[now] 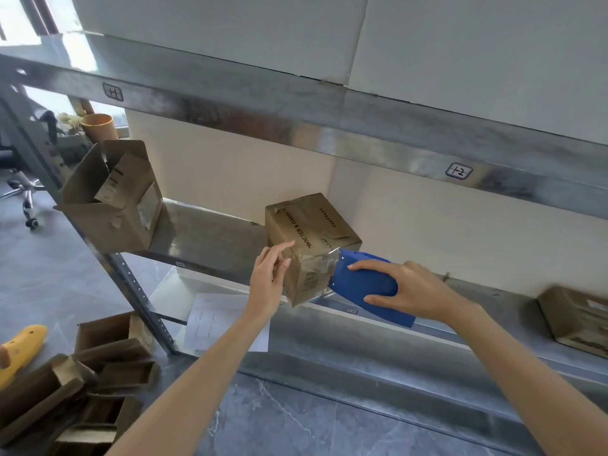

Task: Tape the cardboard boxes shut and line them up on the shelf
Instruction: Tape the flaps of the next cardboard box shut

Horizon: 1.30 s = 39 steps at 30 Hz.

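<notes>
A small brown cardboard box (pixel 309 232) sits at the front edge of the metal shelf (pixel 210 238), tilted with a corner toward me. Clear tape (pixel 312 263) runs across its near face. My right hand (pixel 414 291) grips a blue tape dispenser (pixel 365 281) whose blade end is against the box's right corner. My left hand (pixel 268 278) touches the box's left side with straight fingers over the tape end. An open box (pixel 112 202) with raised flaps stands at the shelf's left end. Another box (pixel 575 315) sits at the far right.
Several open, empty cardboard boxes (pixel 82 383) lie on the grey floor at lower left beside a yellow object (pixel 23 347). A sheet of paper (pixel 217 320) lies on the lower shelf. An upper shelf beam (pixel 296 126) overhangs. An office chair base (pixel 26 192) stands at left.
</notes>
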### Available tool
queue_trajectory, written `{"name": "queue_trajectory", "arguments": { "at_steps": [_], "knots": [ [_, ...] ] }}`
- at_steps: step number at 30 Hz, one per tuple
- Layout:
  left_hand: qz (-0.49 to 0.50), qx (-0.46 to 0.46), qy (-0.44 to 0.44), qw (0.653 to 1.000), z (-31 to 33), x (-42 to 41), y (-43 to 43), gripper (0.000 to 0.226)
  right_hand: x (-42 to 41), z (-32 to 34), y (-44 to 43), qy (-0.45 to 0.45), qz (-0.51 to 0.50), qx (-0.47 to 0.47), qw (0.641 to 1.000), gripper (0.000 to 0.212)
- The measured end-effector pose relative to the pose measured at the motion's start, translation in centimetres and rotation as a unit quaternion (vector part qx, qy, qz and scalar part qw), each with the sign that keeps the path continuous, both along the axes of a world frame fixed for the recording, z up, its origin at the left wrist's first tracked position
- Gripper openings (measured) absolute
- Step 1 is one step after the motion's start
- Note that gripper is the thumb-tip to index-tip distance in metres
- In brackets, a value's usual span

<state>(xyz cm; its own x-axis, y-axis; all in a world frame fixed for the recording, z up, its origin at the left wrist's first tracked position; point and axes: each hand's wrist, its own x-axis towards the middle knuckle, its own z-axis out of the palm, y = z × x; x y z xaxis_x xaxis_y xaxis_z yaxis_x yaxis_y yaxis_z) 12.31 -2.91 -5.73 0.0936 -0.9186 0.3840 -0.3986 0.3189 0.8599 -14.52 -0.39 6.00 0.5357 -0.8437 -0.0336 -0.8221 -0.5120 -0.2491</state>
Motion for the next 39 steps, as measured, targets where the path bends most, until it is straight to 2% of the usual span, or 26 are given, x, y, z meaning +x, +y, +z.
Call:
{"name": "queue_trajectory", "arguments": {
  "at_steps": [6,10,13,16,25,31,39],
  "knots": [
    [0.032,-0.052,-0.050,0.997,-0.5,0.3,-0.8,0.037,0.2,-0.3,-0.1,0.007,-0.016,0.005,1.000,0.053],
    [0.039,-0.075,-0.070,0.994,0.0,0.6,-1.7,0.030,0.5,-0.3,-0.4,0.011,-0.024,0.010,1.000,0.053],
    [0.009,-0.072,-0.065,0.995,-0.2,0.7,-2.3,0.024,0.7,-0.3,-0.5,0.008,-0.025,0.013,1.000,0.055],
    [0.024,-0.079,-0.063,0.995,-0.3,0.5,-2.6,0.024,0.8,-0.3,-0.6,0.006,-0.032,0.012,0.999,0.055],
    [0.002,-0.091,-0.136,0.987,-0.5,1.1,-2.7,0.045,1.1,-0.9,-1.2,0.040,-0.033,-0.010,0.999,0.056],
    [0.008,-0.080,-0.131,0.988,0.1,0.8,-2.4,0.035,1.3,-0.8,-1.8,0.075,-0.024,-0.013,0.997,0.059],
    [0.010,-0.063,-0.127,0.990,0.2,0.4,-2.2,0.026,-0.1,-1.2,-3.6,0.017,0.021,0.071,0.997,0.060]
  ]
}}
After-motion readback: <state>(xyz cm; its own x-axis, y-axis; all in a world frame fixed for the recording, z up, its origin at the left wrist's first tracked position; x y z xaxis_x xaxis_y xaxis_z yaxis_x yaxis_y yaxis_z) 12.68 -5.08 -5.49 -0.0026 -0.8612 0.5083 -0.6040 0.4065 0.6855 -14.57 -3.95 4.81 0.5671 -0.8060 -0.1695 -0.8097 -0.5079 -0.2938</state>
